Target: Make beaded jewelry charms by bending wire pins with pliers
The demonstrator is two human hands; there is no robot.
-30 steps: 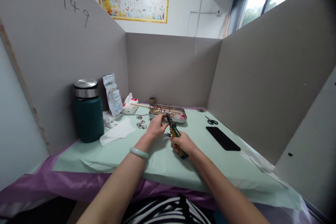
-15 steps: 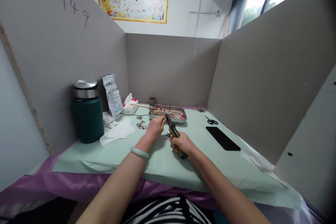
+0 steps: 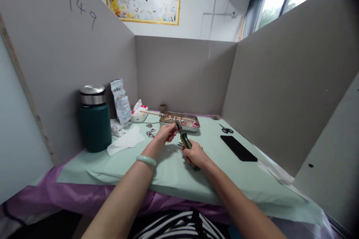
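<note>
Grey partitions [image 3: 185,71] box in a table spread with green cloth [image 3: 210,186]. Pliers [image 3: 185,141] stand slanted above its middle, nose toward the tray [image 3: 192,129]. The right hand [image 3: 194,153] is wrapped firmly round their handles. The left hand [image 3: 166,132] is curled nearly closed, fingertips at the nose; whether they pinch some small piece cannot be told.

Just beyond, the shallow metal tray holds a litter of red and pale bits, with more red at its right end. A stick [image 3: 150,112] lies across it, its left end over the white box [image 3: 138,118], from which a white scrap rises. Behind the tray stands a brown cup [image 3: 163,108], its inside hidden.

Left of the tray lie red-beaded rings [image 3: 149,133], then paper [image 3: 126,141], an upright pouch [image 3: 121,101] and a lidded green bottle [image 3: 95,127], contents unseen. To the right are scissors [image 3: 226,130] and 1 black slab [image 3: 238,148].
</note>
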